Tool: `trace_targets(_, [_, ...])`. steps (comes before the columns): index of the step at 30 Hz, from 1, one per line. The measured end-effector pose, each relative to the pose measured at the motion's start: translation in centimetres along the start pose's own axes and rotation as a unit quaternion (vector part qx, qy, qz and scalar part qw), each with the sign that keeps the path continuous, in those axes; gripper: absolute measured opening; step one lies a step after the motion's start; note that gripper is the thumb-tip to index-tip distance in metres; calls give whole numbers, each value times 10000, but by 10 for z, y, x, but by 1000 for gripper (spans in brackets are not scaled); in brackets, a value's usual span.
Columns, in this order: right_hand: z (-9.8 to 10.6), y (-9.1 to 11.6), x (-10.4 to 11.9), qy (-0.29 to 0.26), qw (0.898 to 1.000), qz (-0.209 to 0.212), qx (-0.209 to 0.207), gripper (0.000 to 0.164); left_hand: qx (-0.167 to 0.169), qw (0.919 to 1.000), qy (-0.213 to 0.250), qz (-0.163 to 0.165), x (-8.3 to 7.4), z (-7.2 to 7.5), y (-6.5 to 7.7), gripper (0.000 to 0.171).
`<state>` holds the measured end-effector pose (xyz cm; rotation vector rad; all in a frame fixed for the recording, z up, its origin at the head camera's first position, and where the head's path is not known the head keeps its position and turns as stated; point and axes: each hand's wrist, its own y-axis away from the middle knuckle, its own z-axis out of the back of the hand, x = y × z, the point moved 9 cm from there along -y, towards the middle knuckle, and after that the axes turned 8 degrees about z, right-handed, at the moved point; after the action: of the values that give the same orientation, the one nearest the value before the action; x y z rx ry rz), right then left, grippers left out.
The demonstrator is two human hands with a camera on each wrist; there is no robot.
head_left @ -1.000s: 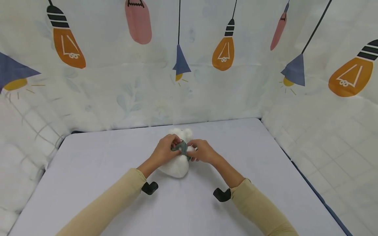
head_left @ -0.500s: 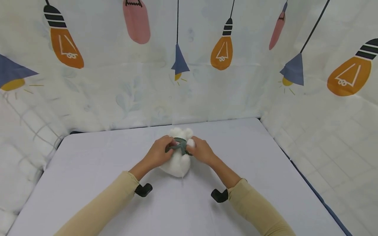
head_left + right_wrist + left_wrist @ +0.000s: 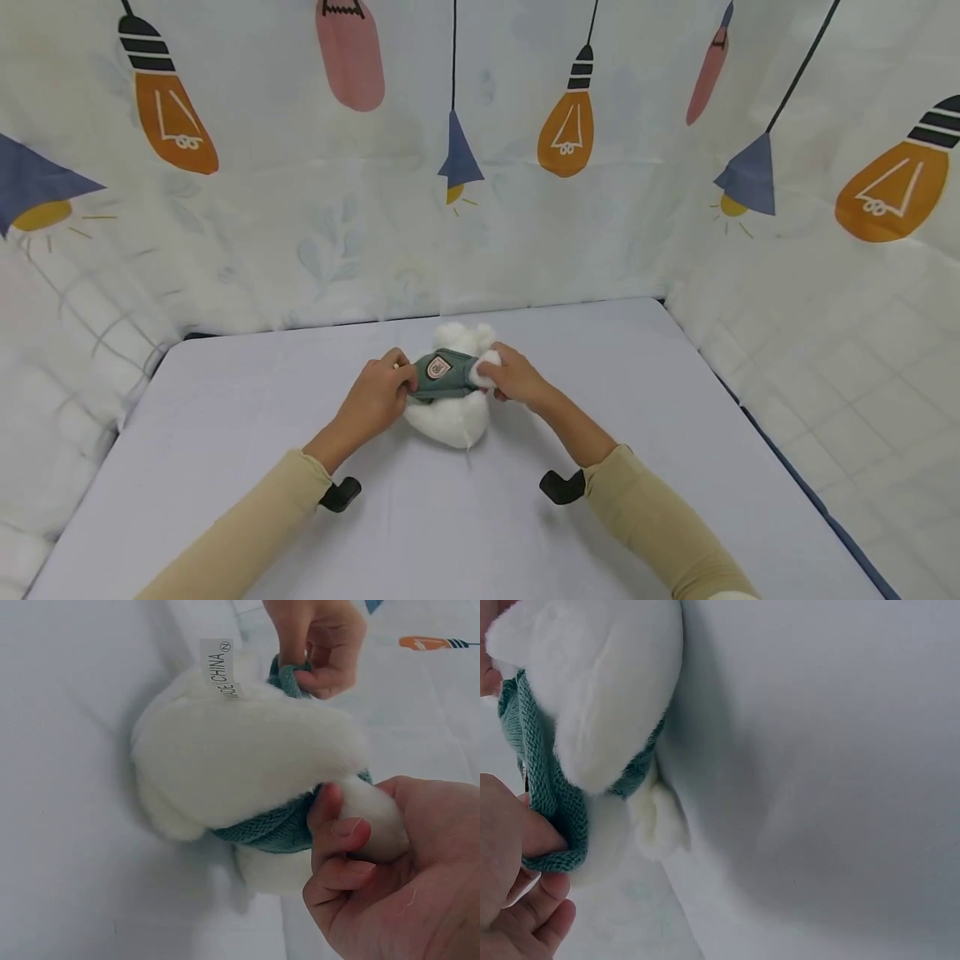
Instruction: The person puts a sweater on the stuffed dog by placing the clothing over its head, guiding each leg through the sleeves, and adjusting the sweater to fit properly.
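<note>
Left hand [image 3: 377, 390] pinches knitwear [image 3: 457, 379] (green); right hand [image 3: 519, 377] grips plush [image 3: 450, 422]

White bench [image 3: 450, 533] below left grip [image 3: 375, 387] and right grip [image 3: 517, 375]. Pale sheet [image 3: 405, 204] hung beyond both, bearing, from here: pink oblong [image 3: 351, 62] past left grip, blue lamp [image 3: 461, 154] midway, orange bulb [image 3: 566, 133] past right grip.

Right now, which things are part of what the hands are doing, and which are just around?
Part of the job:
- white plush toy
- green knitted top, on the toy
- left hand, pinching the top
- right hand, gripping one limb

Just around:
- white tabletop
- backdrop with printed lamps
- black pieces by the sleeves
</note>
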<state>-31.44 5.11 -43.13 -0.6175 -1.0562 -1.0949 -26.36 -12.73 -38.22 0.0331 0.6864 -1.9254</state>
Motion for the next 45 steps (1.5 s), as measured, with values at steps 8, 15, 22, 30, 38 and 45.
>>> trace_targets(8, [-2, 0, 10, 156, 9989, 348, 264, 22, -267, 9983, 309, 406, -5, 4, 3, 16])
trace_targets(15, [-3, 3, 17, 798, 9951, 456, 377, 24, 42, 9964, 807, 259, -39, -10, 1, 15])
trace_targets(22, [-3, 7, 18, 893, 9940, 454, 448, 27, 663, 9956, 619, -239, -64, -25, 11, 33])
trace_targets(30, [4, 6, 11, 918, 9949, 361, 222, 32, 648, 9943, 252, -811, -73, -20, 23, 43])
trace_targets(38, [4, 1, 7, 398, 9977, 485, 251, 50, -551, 9965, 628, 16, -45, 8, 13, 25])
trace_targets(45, [4, -2, -10, 571, 9979, 151, 249, 42, -583, 9928, 644, 826, -33, 21, 1, 53])
